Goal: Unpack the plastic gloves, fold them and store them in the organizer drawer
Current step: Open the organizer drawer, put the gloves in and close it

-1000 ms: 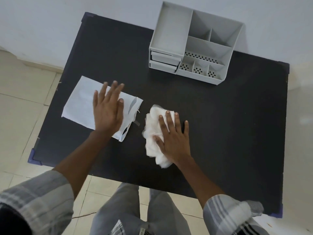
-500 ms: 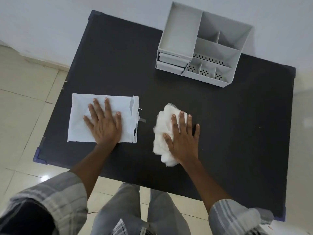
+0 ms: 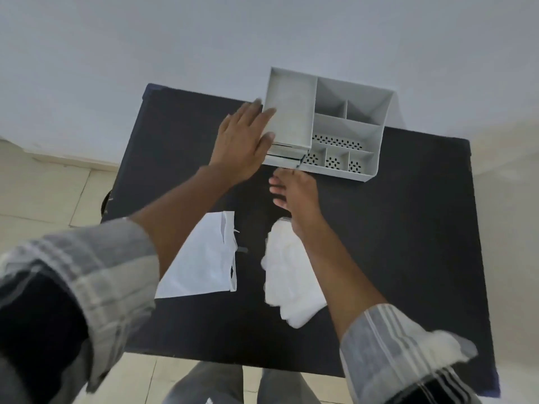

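A grey plastic organizer [image 3: 347, 126] with several compartments and two small drawers [image 3: 284, 158] at its front left stands at the far side of the black table [image 3: 408, 228]. My left hand [image 3: 243, 141] lies flat against the organizer's left side, fingers apart, holding nothing. My right hand [image 3: 294, 193] hovers just in front of the drawers, fingers curled toward them; whether it touches a drawer is unclear. The folded bundle of white plastic gloves [image 3: 287, 275] lies on the table under my right forearm. The empty white packaging bag [image 3: 204, 258] lies flat to its left.
The table stands against a white wall. Tiled floor shows on the left and at the front edge, where my legs are. The table's right half is bare black surface.
Both hands have left the bag and the gloves and moved forward to the organizer. The bag and the glove bundle stay where they lay. My head has moved closer to the table.
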